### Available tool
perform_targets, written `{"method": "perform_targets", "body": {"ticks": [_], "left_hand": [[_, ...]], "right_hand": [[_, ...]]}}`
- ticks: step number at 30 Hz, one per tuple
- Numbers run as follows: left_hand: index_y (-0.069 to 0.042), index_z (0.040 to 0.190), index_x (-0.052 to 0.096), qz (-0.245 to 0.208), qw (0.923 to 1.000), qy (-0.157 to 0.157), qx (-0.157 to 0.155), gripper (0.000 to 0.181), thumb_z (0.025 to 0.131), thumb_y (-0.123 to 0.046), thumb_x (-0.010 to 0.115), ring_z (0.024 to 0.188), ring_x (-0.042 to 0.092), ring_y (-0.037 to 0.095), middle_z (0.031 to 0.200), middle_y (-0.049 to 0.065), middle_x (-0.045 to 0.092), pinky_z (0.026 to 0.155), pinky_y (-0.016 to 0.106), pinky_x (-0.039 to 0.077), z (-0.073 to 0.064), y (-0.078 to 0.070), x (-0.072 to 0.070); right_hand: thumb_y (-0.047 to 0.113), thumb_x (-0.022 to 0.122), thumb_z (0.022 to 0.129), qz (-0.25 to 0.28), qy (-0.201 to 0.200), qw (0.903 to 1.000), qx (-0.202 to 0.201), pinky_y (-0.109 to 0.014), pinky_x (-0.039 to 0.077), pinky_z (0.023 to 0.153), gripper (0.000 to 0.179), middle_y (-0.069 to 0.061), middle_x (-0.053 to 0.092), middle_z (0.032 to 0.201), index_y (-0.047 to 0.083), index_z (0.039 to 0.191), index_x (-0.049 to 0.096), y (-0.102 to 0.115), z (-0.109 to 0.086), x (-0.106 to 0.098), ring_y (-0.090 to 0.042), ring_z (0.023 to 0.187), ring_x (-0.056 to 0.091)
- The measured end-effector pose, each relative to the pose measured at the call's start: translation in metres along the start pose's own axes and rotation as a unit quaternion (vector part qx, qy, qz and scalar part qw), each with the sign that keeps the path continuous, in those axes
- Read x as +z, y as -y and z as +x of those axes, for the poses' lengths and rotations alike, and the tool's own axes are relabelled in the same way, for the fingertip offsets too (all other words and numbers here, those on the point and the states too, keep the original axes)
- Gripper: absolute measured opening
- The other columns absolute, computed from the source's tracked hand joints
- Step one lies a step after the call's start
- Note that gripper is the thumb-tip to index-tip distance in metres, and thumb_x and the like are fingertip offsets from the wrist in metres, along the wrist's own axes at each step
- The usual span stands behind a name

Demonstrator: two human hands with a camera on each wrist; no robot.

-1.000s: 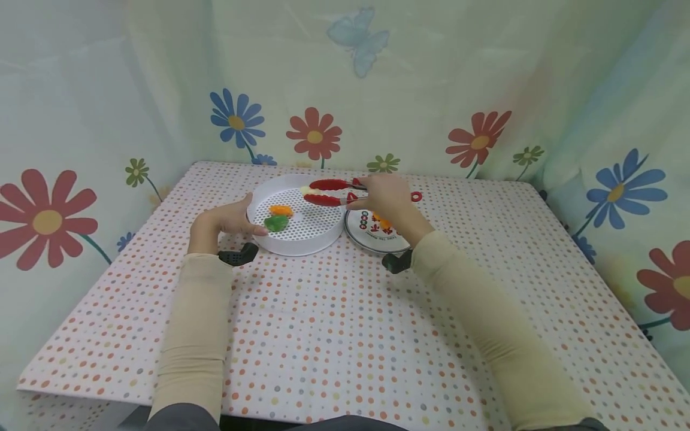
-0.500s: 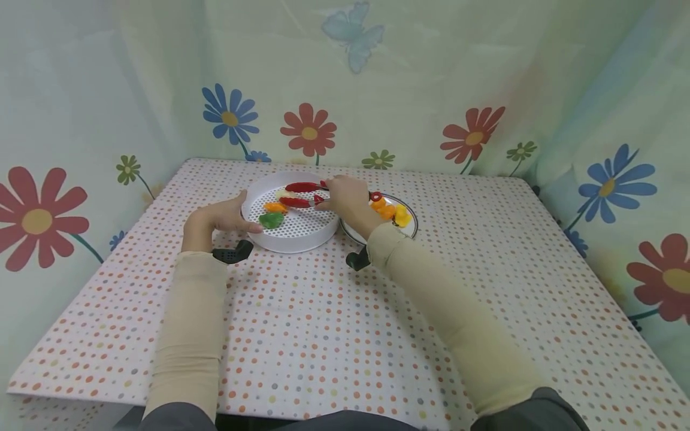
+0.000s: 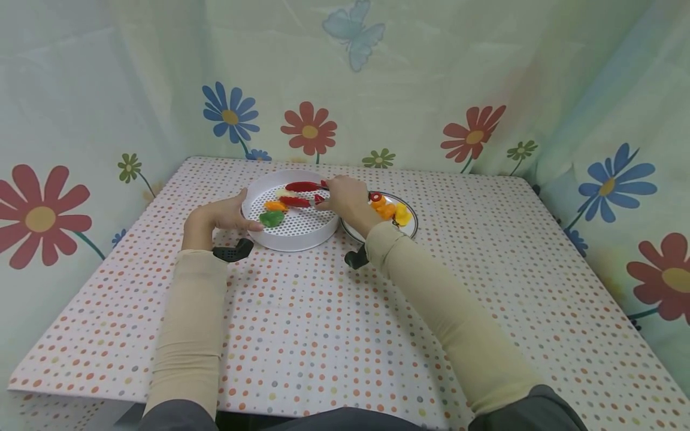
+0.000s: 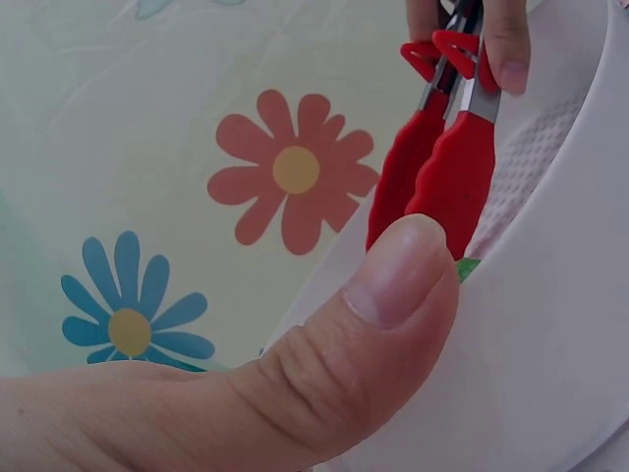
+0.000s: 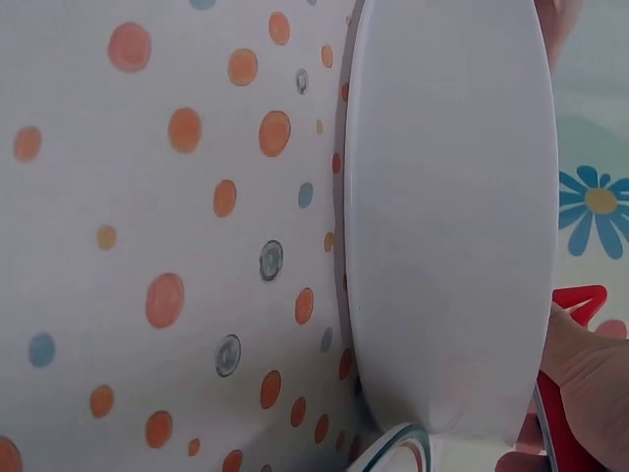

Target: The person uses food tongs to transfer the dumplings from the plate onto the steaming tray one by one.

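In the head view, my left hand (image 3: 223, 215) holds the left side of a round white perforated basket (image 3: 293, 242). Its thumb lies against the wall near the rim; the other fingers are mostly hidden. My right hand (image 3: 346, 196) grips a pair of red-tipped tongs (image 3: 295, 202) reaching into the basket. At the tongs' tips is a pale piece (image 3: 281, 193), and I cannot tell whether they still pinch it. Beside it lie an orange piece (image 3: 276, 206) and a green piece (image 3: 272, 218). The left wrist view shows the red tong heads (image 4: 462, 177) slightly apart.
To the basket's right, partly under my right forearm, stands a white plate (image 3: 353, 232) with a dark rim. Several orange pieces (image 3: 386, 211) and yellow pieces (image 3: 402, 214) lie on it. A dotted cloth (image 3: 302, 335) covers the table, with a flowered curtain (image 3: 409, 78) behind.
My right hand has moved left, carrying the tongs and pale piece from the basket's right side down beside the orange piece. More of the plate's pieces show. My left hand stays at the basket.
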State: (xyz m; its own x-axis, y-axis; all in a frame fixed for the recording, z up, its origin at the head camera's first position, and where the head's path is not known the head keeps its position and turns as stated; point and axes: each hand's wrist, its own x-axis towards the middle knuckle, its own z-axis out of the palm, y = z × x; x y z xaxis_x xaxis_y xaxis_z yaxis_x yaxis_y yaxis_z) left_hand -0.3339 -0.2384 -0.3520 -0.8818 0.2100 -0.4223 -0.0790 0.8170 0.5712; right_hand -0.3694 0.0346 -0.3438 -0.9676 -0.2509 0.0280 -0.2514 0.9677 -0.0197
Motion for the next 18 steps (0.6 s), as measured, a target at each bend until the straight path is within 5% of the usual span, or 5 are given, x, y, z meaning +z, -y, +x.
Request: {"method": "perform_targets", "body": {"ticks": [6,18], "left_hand": [[-0.014,0.150,-0.020,0.001,1.0000,-0.005,-0.006,0.125,0.076,-0.050,0.074,0.145,-0.004,0.044,0.159,0.019,-0.008,0.108,0.071,0.010,0.000,-0.002,0.000],[-0.009,0.149,-0.021,0.015,0.9999,0.001,0.008,0.125,0.078,-0.048,0.073,0.145,-0.004,0.044,0.158,0.022,-0.010,0.111,0.067,0.009,0.000,0.000,0.002]], "right_hand": [[0.058,0.073,0.073,-0.004,-0.014,0.9999,0.002,-0.043,0.052,0.089,0.073,-0.005,0.062,0.126,0.017,0.130,0.056,-0.002,-0.001,-0.003,-0.027,0.103,0.059],[0.061,0.071,0.072,0.076,-0.032,0.9960,0.033,-0.049,0.044,0.101,0.088,-0.004,0.045,0.147,0.022,0.145,0.041,-0.028,-0.024,-0.014,-0.027,0.133,0.044]]}}
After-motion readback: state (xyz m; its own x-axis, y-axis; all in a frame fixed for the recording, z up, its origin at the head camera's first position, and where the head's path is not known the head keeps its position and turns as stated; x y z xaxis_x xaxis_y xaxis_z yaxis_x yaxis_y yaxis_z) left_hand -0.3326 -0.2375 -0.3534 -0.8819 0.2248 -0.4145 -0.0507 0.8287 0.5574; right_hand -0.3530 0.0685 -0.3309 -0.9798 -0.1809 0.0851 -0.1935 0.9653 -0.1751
